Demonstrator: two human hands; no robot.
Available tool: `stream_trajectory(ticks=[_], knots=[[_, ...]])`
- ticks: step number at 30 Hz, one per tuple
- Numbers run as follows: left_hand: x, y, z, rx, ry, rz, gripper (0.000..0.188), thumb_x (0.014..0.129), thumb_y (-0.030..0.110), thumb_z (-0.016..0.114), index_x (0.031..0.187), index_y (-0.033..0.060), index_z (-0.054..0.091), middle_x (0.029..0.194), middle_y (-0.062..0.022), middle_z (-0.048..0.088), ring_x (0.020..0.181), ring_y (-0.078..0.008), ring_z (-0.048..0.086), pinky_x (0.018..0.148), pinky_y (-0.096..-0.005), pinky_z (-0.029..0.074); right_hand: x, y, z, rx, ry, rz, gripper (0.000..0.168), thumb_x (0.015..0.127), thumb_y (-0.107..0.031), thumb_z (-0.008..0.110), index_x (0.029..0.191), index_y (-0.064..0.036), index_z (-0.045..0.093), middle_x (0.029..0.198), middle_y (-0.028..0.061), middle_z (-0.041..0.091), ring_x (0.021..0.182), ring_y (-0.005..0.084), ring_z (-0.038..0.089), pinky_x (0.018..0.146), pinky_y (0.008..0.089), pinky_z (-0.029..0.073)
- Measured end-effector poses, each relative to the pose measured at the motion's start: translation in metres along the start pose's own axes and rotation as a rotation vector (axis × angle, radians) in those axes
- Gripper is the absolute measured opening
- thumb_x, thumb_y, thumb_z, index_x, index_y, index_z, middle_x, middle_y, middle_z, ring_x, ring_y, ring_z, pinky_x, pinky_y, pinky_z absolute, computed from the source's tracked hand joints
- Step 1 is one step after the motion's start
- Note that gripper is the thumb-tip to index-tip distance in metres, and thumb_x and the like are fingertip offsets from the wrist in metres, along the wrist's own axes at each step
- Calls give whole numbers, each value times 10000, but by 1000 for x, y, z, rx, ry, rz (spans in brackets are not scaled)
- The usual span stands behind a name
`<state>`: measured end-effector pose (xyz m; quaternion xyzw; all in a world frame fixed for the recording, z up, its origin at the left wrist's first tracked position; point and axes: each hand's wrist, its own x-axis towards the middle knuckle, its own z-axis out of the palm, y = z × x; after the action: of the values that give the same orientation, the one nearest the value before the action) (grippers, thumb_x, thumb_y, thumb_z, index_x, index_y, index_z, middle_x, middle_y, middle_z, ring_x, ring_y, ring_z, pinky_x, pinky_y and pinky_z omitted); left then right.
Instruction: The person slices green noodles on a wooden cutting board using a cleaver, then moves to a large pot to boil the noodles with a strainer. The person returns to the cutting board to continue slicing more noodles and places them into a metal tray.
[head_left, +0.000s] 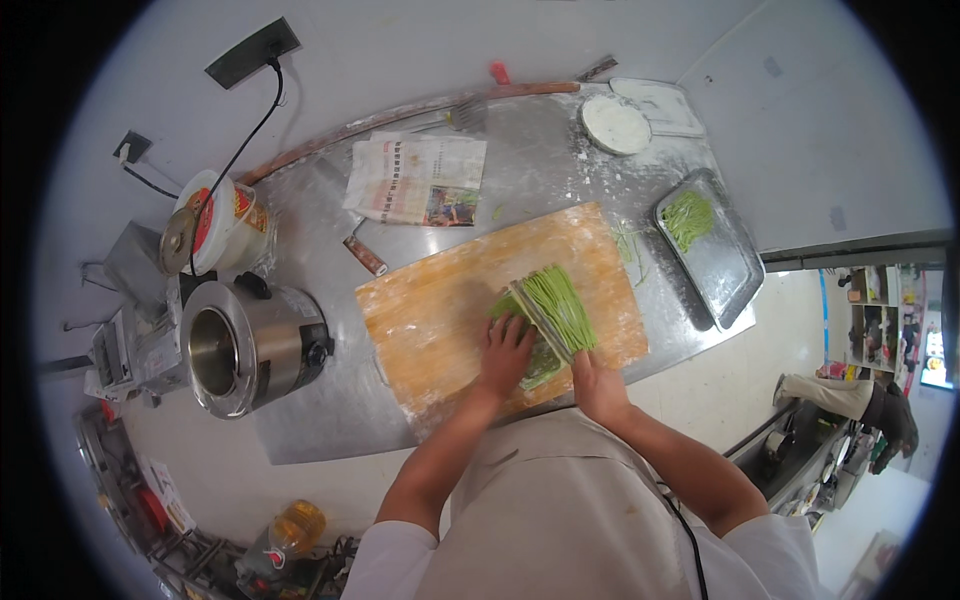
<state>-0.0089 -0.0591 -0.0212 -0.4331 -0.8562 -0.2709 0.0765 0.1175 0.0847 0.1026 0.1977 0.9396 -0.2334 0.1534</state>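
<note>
A floured wooden cutting board (427, 315) lies on the steel table before me. My right hand (598, 384) grips the near end of a knife (541, 324), whose blade stands on edge across green dough. Flat on the folded sheet of green dough (544, 365), left of the blade, rests my left hand (510, 349), fingers spread a little and fingertips close to the blade. Cut green noodles (559, 306) lie in a bundle right of the blade. The knife's handle is hidden in my right hand. More green noodles (686, 219) sit in a metal tray (726, 292) at the right.
A steel electric cooker (281, 349) and a white plastic bucket (244, 225) stand left. Behind the board lie a newspaper (416, 180) and a wooden-handled cleaver (365, 255). A bowl of flour (616, 125) stands at the back right. Another person (877, 405) is far off right.
</note>
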Motion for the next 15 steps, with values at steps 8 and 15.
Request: stream_trajectory(ticks=[8,15], knots=[[2,2,-8,-49,-33,1,333,748,132,662,1080,158,663,1249,-89,557,1253,-328,460,1085,-560,304,-6,-1,7,-4,-54,10,192,867,-43,466,1051,-7,423,964,290,579,752,477,623,653,570,506],[-6,-1,0,-47,-79,-6,364,755,146,658,1118,158,655,1270,-93,548,1273,-331,445,1091,-574,297,16,-7,24,-20,-55,29,181,856,-34,479,1024,-10,416,933,268,585,758,469,625,642,566,501]])
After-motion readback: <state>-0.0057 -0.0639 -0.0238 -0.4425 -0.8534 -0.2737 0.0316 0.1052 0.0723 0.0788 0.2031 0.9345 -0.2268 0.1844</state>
